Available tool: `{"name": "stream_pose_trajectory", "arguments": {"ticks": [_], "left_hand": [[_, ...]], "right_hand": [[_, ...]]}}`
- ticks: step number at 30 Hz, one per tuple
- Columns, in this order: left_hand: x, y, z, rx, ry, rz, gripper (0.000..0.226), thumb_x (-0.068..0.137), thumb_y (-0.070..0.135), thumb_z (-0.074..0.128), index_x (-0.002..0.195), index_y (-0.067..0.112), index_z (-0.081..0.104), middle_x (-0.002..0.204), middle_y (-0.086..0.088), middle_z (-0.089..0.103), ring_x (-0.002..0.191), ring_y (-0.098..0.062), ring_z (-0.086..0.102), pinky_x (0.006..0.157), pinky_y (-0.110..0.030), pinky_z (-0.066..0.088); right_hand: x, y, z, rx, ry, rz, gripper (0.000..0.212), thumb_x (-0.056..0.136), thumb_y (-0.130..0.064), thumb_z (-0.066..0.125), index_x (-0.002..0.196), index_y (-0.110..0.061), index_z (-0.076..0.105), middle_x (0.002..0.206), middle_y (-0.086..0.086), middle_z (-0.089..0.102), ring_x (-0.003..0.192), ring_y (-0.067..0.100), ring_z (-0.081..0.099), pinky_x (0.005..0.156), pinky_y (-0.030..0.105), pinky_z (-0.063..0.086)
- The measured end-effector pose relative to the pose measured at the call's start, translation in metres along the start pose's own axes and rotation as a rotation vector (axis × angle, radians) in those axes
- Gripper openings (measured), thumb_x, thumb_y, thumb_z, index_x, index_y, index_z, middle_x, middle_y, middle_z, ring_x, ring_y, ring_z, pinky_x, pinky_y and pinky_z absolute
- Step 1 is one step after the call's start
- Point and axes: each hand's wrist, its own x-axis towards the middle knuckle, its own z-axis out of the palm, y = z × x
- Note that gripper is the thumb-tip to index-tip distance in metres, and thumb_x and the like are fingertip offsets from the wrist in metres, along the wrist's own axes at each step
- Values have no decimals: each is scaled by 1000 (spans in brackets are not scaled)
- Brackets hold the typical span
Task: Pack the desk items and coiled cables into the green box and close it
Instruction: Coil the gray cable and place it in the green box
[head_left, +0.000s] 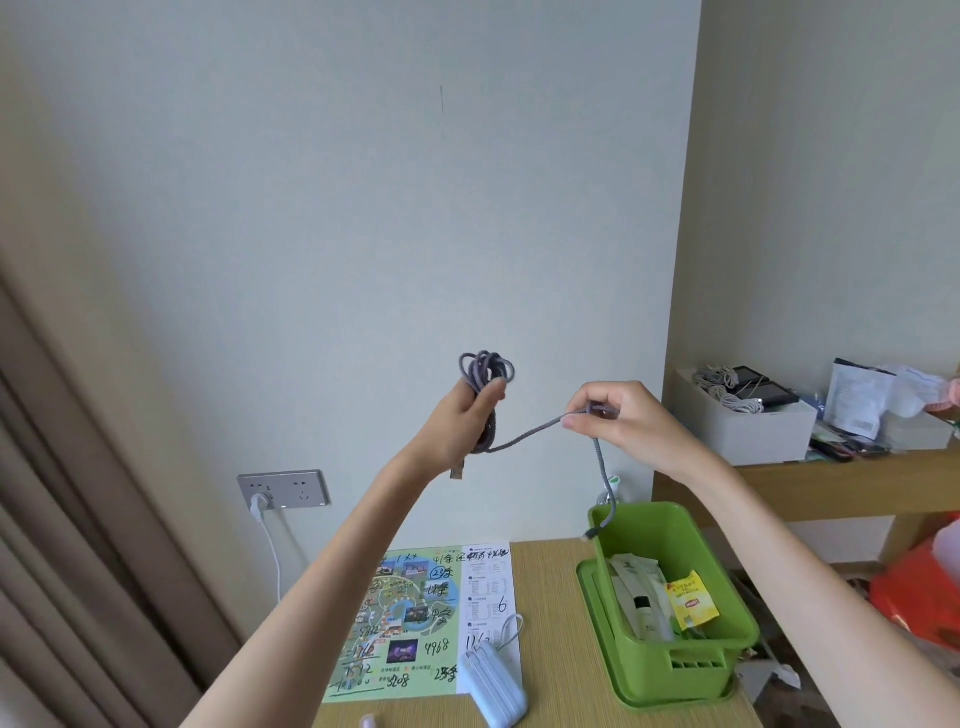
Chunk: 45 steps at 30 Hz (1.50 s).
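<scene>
- The green box (644, 670) stands open at the worktop's (550, 623) right edge, on a flat green tray (589, 597).
- In it are pale sachets (636, 571), a yellow tea packet (693, 605) and a small black-capped bottle (644, 616). Whatever lies lower down is hidden by its front wall.
- The grey cable (530, 434) is held up in the air above the worktop.
- The left hand (467, 410) is closed round the cable's coiled part, with loops sticking out above the fingers and a plug hanging below.
- The right hand (618, 415) pinches the loose length, whose free end hangs down just at the box's near-left rim.
- A white box (753, 436) on the shelf (831, 483) holds pale cable bundles and dark flat devices that are too small to identify.
- A pale blue power bank (496, 680) lies on a map sheet (410, 618), near the frame's bottom edge.
- A red bag (914, 597) is cut off at the right edge.
</scene>
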Motion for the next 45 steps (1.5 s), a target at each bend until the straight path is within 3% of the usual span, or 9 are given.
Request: {"name": "stream_pose_trajectory", "arguments": {"ticks": [6, 9, 12, 22, 28, 36, 40, 42, 45], "left_hand": [[-13, 1, 17, 168, -415, -43, 41, 102, 39, 40, 113, 1, 53, 79, 0, 47, 69, -13, 41, 63, -19, 36], [-19, 1, 23, 269, -507, -37, 34, 101, 42, 41, 100, 9, 50, 72, 6, 45, 61, -8, 41, 49, -8, 36], [-20, -2, 26, 341, -531, -47, 29, 100, 43, 44, 91, 15, 49, 70, 6, 46, 62, -9, 42, 59, -21, 35], [-21, 0, 8, 232, -473, -87, 35, 97, 33, 43, 74, 21, 66, 77, -1, 56, 70, -17, 49, 71, -30, 39], [-19, 8, -6, 23, -466, -159, 37, 91, 37, 47, 93, 7, 70, 96, -6, 67, 90, -16, 57, 97, -45, 46], [-17, 14, -12, -149, -362, -164, 32, 98, 32, 43, 87, 16, 69, 93, 4, 70, 104, -18, 64, 69, -20, 45], [-15, 14, -10, -87, -249, -131, 35, 98, 32, 45, 82, 12, 70, 92, -6, 62, 86, -17, 54, 76, -28, 40], [-13, 14, -11, -67, -178, -120, 35, 98, 32, 47, 80, 12, 70, 89, -7, 60, 82, -17, 52, 76, -29, 39], [-12, 16, -15, -3, -136, -114, 35, 98, 32, 46, 77, 14, 68, 80, -7, 54, 69, -18, 45, 65, -28, 36]], "right_hand": [[3, -11, 5, -74, -41, -52, 7, 91, -10, 64, 85, -6, 65, 75, -4, 58, 69, 10, 49, 69, 24, 38], [3, -14, 7, -142, -76, -63, 7, 90, -10, 66, 86, -4, 65, 81, 5, 61, 72, 10, 50, 71, 24, 39], [3, -15, 11, -193, -83, -83, 6, 87, -10, 69, 84, -6, 66, 87, 8, 63, 73, 9, 50, 71, 22, 39], [5, -6, 6, -170, -52, -74, 17, 90, 0, 62, 94, -10, 75, 93, 2, 68, 87, 17, 64, 71, 21, 48], [6, 5, -2, -54, -48, 10, 28, 92, 6, 55, 94, -15, 74, 77, 4, 73, 71, 13, 69, 67, 23, 51], [0, 25, 2, 62, -46, 26, 12, 90, 2, 62, 92, -5, 72, 85, 13, 76, 85, 30, 71, 90, 38, 55], [-3, 32, 15, -204, -56, 10, 9, 92, -22, 65, 100, -23, 70, 97, -10, 74, 96, 8, 68, 93, 39, 51], [-6, 33, 18, -418, -54, -30, 20, 92, -40, 62, 111, -36, 59, 105, -21, 66, 102, -1, 60, 90, 35, 49], [-8, 30, 19, -270, -55, 13, 46, 86, -41, 68, 126, -36, 47, 118, -20, 60, 112, -2, 54, 97, 30, 42]]}}
